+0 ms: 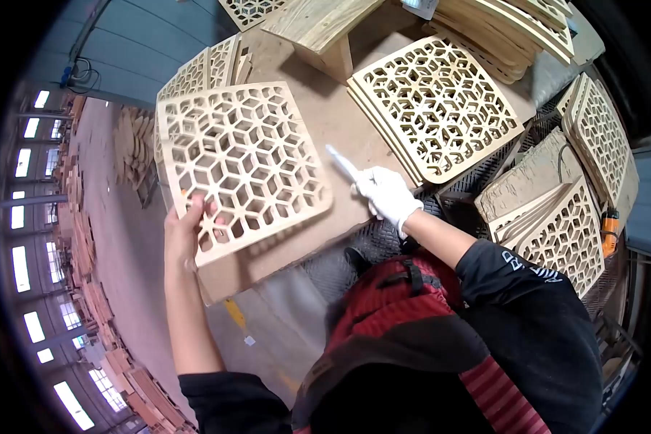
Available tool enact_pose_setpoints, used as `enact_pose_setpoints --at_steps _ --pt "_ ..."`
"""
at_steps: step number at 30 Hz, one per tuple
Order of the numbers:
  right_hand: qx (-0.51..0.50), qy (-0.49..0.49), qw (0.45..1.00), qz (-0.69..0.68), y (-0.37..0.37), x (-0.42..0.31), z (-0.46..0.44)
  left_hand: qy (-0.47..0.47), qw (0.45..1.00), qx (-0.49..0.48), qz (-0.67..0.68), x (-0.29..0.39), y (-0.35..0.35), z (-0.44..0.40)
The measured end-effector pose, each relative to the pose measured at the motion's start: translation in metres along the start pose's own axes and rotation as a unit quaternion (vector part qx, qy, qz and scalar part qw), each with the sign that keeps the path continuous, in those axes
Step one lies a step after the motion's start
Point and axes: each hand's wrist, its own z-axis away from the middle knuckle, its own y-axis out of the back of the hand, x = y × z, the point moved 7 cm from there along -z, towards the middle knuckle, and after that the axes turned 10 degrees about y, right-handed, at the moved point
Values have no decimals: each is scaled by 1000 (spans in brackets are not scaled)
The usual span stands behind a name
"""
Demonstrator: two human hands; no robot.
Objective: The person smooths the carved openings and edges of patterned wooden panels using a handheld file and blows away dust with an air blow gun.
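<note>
My bare left hand (188, 228) grips the lower left edge of a wooden lattice panel (242, 163), its fingers passing through the cutouts. The panel is tilted above the workbench (340, 130). In a white glove, my right hand (385, 195) is closed around a slim, whitish tool (342, 163) that points up and left toward the panel's right edge. Tool and panel appear apart. Right of the tool lies a stack of similar lattice panels (437, 108).
A wooden stool-like piece (322, 32) stands at the back of the bench. More curved boards (484, 36) are piled behind the stack. On the right are further lattice panels (597, 137) and an orange power tool (610, 231). Wooden parts (134, 145) are heaped on the left.
</note>
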Motion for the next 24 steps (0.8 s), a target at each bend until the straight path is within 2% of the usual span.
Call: enact_pose_setpoints --at_steps 1,3,6,7,15,24 --pt "-7 -18 1000 16 2 -8 1 16 999 2 30 -4 -1 15" --pt "17 -28 991 -129 -1 -16 4 18 996 -8 93 -19 8 30" --pt "-51 -68 951 -298 -19 -33 10 4 983 -44 176 -29 11 49" --pt "-31 -66 958 -277 -23 -51 14 3 979 -57 198 -30 10 54" --pt "-60 3 958 -279 -34 -88 21 -8 934 -144 326 -45 17 66" --pt "-46 14 961 -273 -37 -108 34 -58 940 -142 306 -54 27 69"
